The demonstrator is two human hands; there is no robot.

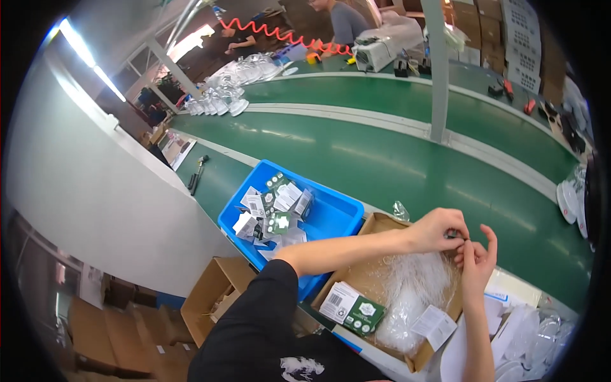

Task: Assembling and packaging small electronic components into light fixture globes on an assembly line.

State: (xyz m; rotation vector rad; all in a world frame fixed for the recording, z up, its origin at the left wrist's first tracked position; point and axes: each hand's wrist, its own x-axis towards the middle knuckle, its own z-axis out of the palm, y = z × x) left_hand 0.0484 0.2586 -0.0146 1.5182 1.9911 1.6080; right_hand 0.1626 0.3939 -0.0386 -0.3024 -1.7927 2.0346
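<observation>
My left hand (436,229) and my right hand (475,257) meet above a shallow brown cardboard box (356,274), fingertips pinched together on a small dark part (454,237) that is mostly hidden. Under them in the box lies a heap of clear plastic bags (414,290). Small green and white printed cartons (353,309) lie at the box's near end. White paper tags (434,325) rest on the bags near my right forearm.
A blue plastic bin (331,213) with several small packets stands left of the box. A green conveyor belt (382,159) runs behind. Clear plastic trays (534,344) lie lower right. An open cardboard carton (210,299) sits on the floor. Other people work at the far end.
</observation>
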